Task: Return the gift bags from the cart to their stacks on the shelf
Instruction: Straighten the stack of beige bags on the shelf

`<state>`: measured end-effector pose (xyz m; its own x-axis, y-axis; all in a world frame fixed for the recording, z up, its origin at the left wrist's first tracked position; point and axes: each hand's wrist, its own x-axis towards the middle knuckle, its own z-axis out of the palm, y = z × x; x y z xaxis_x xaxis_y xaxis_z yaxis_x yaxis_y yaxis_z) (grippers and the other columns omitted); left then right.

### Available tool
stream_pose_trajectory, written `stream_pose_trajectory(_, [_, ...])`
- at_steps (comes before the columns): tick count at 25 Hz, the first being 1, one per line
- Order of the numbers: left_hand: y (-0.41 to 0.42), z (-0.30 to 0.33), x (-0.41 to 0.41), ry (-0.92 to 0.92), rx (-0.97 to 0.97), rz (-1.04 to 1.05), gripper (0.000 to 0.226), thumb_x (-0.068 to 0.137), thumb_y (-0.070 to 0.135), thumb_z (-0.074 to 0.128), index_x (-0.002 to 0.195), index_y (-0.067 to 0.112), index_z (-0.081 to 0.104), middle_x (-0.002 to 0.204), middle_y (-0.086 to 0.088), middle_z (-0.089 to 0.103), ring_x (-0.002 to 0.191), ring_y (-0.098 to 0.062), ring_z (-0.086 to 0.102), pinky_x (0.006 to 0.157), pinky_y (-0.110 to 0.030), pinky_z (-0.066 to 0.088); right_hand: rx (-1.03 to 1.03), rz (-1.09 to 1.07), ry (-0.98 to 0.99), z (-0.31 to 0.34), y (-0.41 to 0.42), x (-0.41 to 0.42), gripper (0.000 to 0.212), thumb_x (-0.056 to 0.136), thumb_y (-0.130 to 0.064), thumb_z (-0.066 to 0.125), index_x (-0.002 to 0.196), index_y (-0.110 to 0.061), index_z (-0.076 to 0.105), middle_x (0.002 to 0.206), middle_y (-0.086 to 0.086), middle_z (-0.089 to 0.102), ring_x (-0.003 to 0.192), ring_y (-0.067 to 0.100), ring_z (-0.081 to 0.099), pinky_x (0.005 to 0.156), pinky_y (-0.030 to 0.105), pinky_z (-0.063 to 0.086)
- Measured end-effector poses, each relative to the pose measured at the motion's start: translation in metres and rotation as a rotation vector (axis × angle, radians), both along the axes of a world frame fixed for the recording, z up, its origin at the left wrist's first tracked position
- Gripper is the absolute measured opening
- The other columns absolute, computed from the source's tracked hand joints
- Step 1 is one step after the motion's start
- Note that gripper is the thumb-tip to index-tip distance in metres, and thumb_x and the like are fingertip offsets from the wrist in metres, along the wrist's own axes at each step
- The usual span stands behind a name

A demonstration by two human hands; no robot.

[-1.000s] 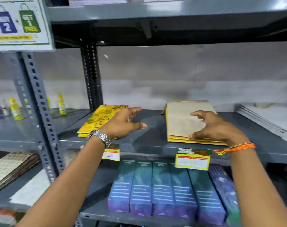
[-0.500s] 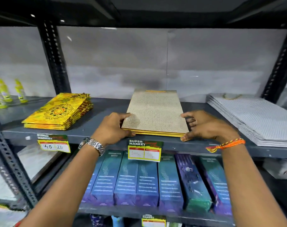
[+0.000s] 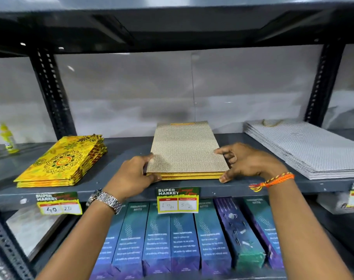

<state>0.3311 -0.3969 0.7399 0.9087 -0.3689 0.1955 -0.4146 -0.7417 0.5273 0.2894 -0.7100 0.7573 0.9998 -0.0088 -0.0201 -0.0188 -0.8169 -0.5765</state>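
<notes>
A stack of beige patterned gift bags with gold edges lies flat in the middle of the grey shelf. My left hand grips the stack's front left corner, thumb on top. My right hand holds the front right corner, its fingers curled against the stack's side. A stack of yellow floral gift bags lies to the left, and a stack of white dotted gift bags lies to the right. No cart is in view.
Blue and purple boxes stand in a row on the shelf below. Price tags hang on the shelf's front edge. Small yellow bottles stand at the far left. Black slotted posts frame the bay.
My left hand came over from the yellow stack to the beige stack's left corner. Both hands now hold the beige stack's front corners, and the view has closed in on the shelf.
</notes>
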Motion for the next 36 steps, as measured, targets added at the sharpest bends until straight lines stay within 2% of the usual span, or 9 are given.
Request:
stream_pose_trajectory(1, [-0.005,0.007,-0.005,-0.07,0.06,0.008,0.075,0.081,0.039,0.074,0.148,0.022,0.046,0.138,-0.003,0.063,0.125,-0.025,0.06,0.096,-0.029,0.047,0.015,-0.007,-0.014,0.004,0.001,-0.005,0.11,0.047,-0.022,0.096,0.144,-0.025,0.044,0.139,-0.001,0.057,0.12,0.018,0.059,0.105,0.042,0.047])
stream_pose_trajectory(4, [-0.039,0.031,-0.025,-0.243,0.09,-0.011,0.084,0.087,0.044,0.069,0.156,0.015,0.031,0.159,-0.007,0.036,0.142,-0.029,0.043,0.114,-0.033,0.034,0.069,-0.074,-0.075,0.013,-0.018,-0.024,0.105,0.055,-0.014,0.094,0.146,-0.023,0.04,0.14,0.005,0.052,0.121,0.022,0.055,0.102,0.04,0.049])
stream_pose_trajectory(8, [-0.116,0.043,-0.043,-0.208,-0.024,-0.196,0.092,0.085,0.05,0.068,0.157,0.011,0.027,0.158,-0.005,0.04,0.144,-0.022,0.042,0.114,-0.028,0.034,0.079,-0.168,-0.135,0.027,-0.092,-0.068,0.108,0.051,-0.019,0.095,0.145,-0.024,0.041,0.14,0.009,0.052,0.133,0.023,0.048,0.108,0.038,0.042])
stream_pose_trajectory(13, [-0.227,0.034,-0.069,-0.12,-0.118,-0.374,0.093,0.076,0.049,0.077,0.151,0.01,0.04,0.148,-0.009,0.053,0.137,-0.025,0.052,0.112,-0.036,0.044,-0.184,-0.319,0.109,0.055,-0.205,-0.121,0.146,0.019,-0.062,0.091,0.148,-0.035,0.029,0.153,0.009,0.037,0.14,0.022,0.038,0.114,0.041,0.035])
stream_pose_trajectory(16, [-0.28,0.017,-0.08,-0.094,-0.075,-0.408,0.103,0.065,0.066,0.073,0.149,0.015,0.044,0.15,-0.005,0.051,0.139,-0.026,0.05,0.113,-0.039,0.043,-0.378,-0.347,0.275,0.062,-0.252,-0.132,0.158,0.011,-0.074,0.081,0.152,-0.036,0.02,0.161,-0.003,0.021,0.147,0.023,0.027,0.118,0.041,0.029])
stream_pose_trajectory(21, [-0.33,0.001,-0.093,-0.088,-0.081,-0.385,0.076,0.077,0.045,0.078,0.139,0.008,0.055,0.141,-0.008,0.06,0.131,-0.026,0.056,0.11,-0.035,0.045,-0.455,-0.389,0.352,0.05,-0.297,-0.132,0.128,0.051,-0.048,0.09,0.154,-0.028,0.017,0.164,-0.004,0.012,0.15,0.025,0.017,0.12,0.039,0.024])
stream_pose_trajectory(25, [-0.347,-0.005,-0.09,-0.099,-0.138,-0.303,0.044,0.079,0.04,0.078,0.114,0.014,0.068,0.102,-0.002,0.067,0.115,-0.027,0.066,0.103,-0.038,0.05,-0.408,-0.382,0.316,0.045,-0.315,-0.129,0.135,0.042,-0.058,0.088,0.153,-0.022,0.021,0.162,-0.001,0.019,0.149,0.024,0.022,0.12,0.042,0.025])
stream_pose_trajectory(29, [-0.352,-0.004,-0.086,-0.069,-0.243,-0.238,0.056,0.077,0.03,0.083,0.125,0.007,0.068,0.114,-0.006,0.074,0.105,-0.016,0.072,0.095,-0.018,0.049,-0.373,-0.401,0.258,0.043,-0.331,-0.124,0.107,0.064,-0.042,0.086,0.15,-0.015,0.029,0.159,0.005,0.028,0.145,0.027,0.031,0.118,0.042,0.03])
stream_pose_trajectory(36, [-0.354,-0.008,-0.087,-0.089,-0.239,-0.218,0.051,0.074,0.026,0.085,0.121,0.009,0.071,0.12,-0.004,0.072,0.107,-0.013,0.07,0.095,-0.017,0.049,-0.401,-0.398,0.237,0.04,-0.338,-0.12,0.102,0.065,-0.038,0.087,0.148,-0.011,0.035,0.154,0.009,0.038,0.139,0.028,0.04,0.113,0.039,0.035])
